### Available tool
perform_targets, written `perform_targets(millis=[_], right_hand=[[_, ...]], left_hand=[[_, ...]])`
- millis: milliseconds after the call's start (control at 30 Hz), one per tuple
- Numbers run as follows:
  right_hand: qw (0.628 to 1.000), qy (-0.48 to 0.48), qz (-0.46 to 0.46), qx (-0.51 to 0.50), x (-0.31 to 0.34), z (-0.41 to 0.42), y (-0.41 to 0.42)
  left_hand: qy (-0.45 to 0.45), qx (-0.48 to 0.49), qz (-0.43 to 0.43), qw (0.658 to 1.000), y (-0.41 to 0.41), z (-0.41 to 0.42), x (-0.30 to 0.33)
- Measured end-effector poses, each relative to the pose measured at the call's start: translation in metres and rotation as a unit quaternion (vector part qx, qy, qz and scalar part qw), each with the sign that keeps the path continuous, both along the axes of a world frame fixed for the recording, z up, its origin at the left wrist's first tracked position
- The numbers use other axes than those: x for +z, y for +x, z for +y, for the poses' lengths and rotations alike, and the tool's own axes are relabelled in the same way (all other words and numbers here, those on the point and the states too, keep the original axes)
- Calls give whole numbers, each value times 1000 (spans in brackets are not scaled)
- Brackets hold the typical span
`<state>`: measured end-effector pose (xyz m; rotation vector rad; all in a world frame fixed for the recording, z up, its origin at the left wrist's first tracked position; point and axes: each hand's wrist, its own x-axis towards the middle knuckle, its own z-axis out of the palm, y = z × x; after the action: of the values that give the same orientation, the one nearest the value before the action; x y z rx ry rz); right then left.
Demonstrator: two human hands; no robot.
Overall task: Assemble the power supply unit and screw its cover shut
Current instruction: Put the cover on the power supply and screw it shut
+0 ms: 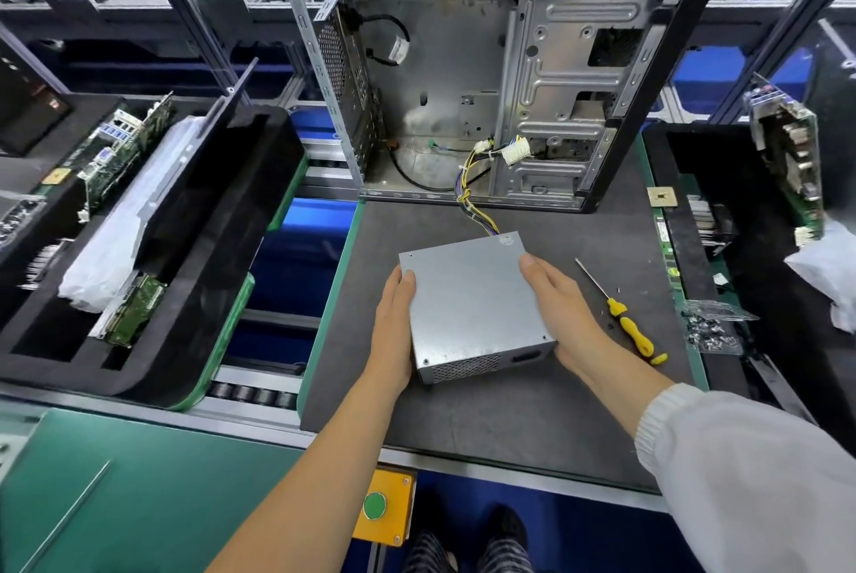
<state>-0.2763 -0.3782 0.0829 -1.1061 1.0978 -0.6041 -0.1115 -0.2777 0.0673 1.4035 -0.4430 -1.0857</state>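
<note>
screwdriver [620, 312] beside power supply [472, 308], open case [486, 63] behind

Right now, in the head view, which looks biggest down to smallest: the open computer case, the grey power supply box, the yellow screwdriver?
1. Computer case
2. Power supply box
3. Screwdriver
The case stands farther from the camera, yet looks largest.

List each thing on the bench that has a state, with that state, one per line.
power supply unit: cover on, flat on the mat, cables trailing into the case.
left hand: fingers straight against the unit's left side.
right hand: fingers straight against its right side.
screwdriver: lying unheld on the mat.
computer case: side open, upright.
screw bag: lying right of the screwdriver.
</note>
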Motion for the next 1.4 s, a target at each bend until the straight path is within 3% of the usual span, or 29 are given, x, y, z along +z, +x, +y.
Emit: perform_targets(millis=[100,467,833,1000,1133,1233,1333,1400], right_hand=[[1000,-15,24,7,3,-1,0],[993,-68,89,25,5,0,6],[992,-78,96,37,7,-1,5],[986,-75,121,91,12,-11,-4],[988,-115,104,16,20,-27,-40],[960,-188,198,58,22,-38,-85],[887,-239,355,172,15,-35,-107],[858,-268,390,201,8,-28,-105]], left_hand=[[1,-18,11,1000,-3,9,-3],[-21,-32,-76,996,0,9,-7],[-10,-23,-109,994,6,-4,5],[-1,-67,-146,987,23,-6,4],[-1,-31,-203,979,26,-16,4],[24,-53,-217,974,31,-20,5],[58,-79,-263,960,36,-20,13],[61,-40,-319,945,33,-17,24]])
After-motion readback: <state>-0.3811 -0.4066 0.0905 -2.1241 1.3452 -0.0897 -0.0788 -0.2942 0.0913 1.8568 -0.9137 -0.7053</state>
